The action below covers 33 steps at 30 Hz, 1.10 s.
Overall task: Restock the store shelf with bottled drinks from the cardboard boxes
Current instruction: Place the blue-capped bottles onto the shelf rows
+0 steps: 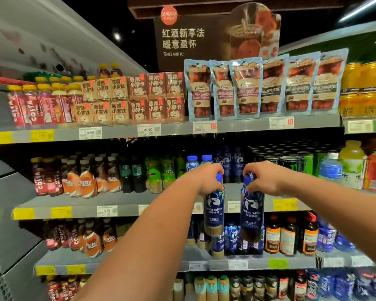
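Bottled drinks: two blue coffee bottles hanging by the caps in front of the middle shelf (126, 200).
Left hand (206, 180): fingers (213, 170) curled round the cap of the left bottle (214, 211). Right hand (264, 181): fingers curled round the cap of the right bottle (251, 213). Likely faults: slip or swing from cap-only grip; bottle bases catching the shelf lip; knocking over the blue-capped row (199, 160) behind. Raise bases clear before setting in.

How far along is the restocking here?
Done: blue-capped bottles stand at the back of the middle shelf. In hand: the left hand grips the left bottle by its top, the right hand the right bottle, before that shelf. Left: setting both on its bare front; boxes are out of view.
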{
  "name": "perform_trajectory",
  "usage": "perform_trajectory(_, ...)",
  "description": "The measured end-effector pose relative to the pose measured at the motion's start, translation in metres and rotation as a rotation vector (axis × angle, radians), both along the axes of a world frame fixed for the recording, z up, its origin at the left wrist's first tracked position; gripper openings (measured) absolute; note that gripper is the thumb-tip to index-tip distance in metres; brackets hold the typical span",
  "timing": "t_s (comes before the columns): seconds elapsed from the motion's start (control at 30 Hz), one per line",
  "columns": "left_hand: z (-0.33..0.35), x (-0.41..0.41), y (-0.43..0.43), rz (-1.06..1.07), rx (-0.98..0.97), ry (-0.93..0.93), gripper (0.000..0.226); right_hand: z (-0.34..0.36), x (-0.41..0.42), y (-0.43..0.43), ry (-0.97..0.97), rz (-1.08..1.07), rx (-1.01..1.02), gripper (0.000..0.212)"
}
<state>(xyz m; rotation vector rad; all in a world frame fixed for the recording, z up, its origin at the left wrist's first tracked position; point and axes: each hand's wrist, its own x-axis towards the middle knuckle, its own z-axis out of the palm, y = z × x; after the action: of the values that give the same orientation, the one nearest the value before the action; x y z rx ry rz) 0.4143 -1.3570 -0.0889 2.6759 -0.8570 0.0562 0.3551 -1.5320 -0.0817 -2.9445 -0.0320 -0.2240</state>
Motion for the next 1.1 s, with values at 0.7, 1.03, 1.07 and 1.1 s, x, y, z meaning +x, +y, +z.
perform_trajectory(0.7,0.009,0.128,-0.083,0.071,-0.020,-0.140,0.039,0.003,0.131,-0.068,-0.169,-0.061,0.015,0.035)
perform_trajectory(1.03,-0.011,0.164,-0.098,0.170,0.126,-0.144,0.041,-0.010,0.182,-0.085,-0.183,0.042,0.053,0.034)
perform_trajectory(1.07,-0.015,0.166,-0.099,0.173,0.138,-0.153,0.041,-0.012,0.187,-0.085,-0.176,0.049,0.052,0.033)
perform_trajectory(1.1,-0.019,0.168,-0.100,0.180,0.137,-0.165,0.041,-0.015,0.192,-0.083,-0.168,0.056,0.049,0.032)
